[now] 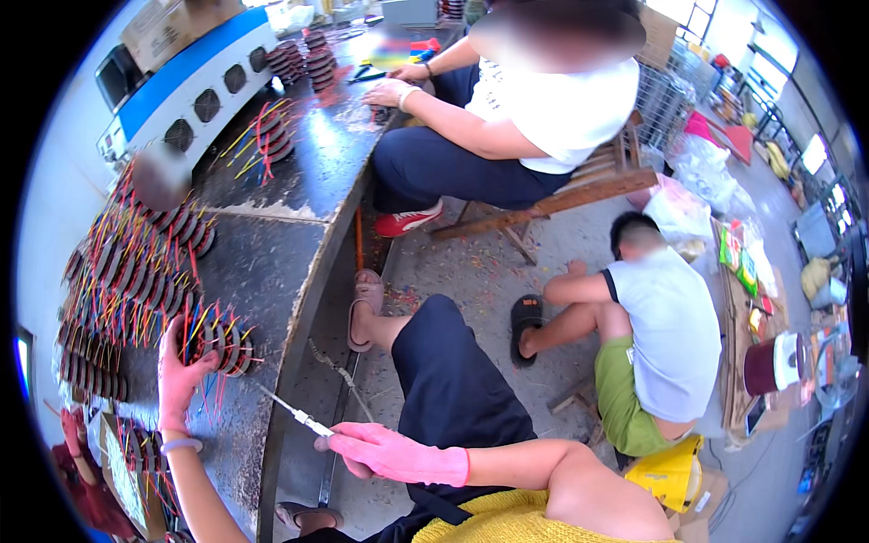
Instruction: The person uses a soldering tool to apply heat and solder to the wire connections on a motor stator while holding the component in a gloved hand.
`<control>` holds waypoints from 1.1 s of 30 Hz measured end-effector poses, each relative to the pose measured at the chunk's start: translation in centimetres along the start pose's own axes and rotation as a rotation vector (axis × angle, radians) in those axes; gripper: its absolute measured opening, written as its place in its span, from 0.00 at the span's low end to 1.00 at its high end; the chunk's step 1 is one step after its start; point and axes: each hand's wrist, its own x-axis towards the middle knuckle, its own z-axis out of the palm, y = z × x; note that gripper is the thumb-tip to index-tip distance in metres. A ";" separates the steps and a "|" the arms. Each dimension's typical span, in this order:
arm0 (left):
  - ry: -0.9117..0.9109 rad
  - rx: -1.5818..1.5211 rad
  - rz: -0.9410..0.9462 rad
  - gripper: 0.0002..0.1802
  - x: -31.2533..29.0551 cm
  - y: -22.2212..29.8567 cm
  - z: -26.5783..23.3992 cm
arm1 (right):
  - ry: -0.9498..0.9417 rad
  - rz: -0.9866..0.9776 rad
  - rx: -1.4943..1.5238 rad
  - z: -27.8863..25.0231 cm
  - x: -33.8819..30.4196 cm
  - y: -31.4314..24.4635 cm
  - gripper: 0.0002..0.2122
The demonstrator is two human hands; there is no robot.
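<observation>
My left hand (177, 378), in a pink glove, grips the near end of a row of dark ring-shaped coils (233, 347) with red, yellow and blue wires sticking out. Its thumb rests against the rings; the other fingertips are partly hidden by wires. In my right hand (398, 453), also pink-gloved, is a slim soldering iron (310, 422) with a white handle and a long thin metal tip. The tip points up and left toward the coils, stopping short of them. Both the coils and my left hand are at the dark worktable (272, 262).
More wired coil rows (136, 271) crowd the table's left side. Beyond stands a blue-and-white fan unit (195, 90). A person in white (561, 118) works at the far end. Another person (665, 326) crouches on the right, near a yellow bag (665, 475). A cord (339, 371) hangs beside the table.
</observation>
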 end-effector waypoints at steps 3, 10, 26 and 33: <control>0.030 -0.073 0.025 0.50 0.3 0.0 0.9 | 0.001 -0.032 0.002 -0.2 -0.2 -0.2 0.19; 0.241 -0.102 0.138 0.47 -4.0 1.5 -3.7 | 0.009 -0.233 -0.172 -0.4 0.2 1.1 0.20; 0.058 0.381 -0.187 0.53 -26.9 -5.6 -2.5 | -0.070 0.063 -0.185 4.6 -0.9 2.9 0.17; 0.050 0.463 -0.149 0.54 -26.2 -6.1 -1.8 | -0.087 0.071 -0.223 5.6 -1.1 4.1 0.17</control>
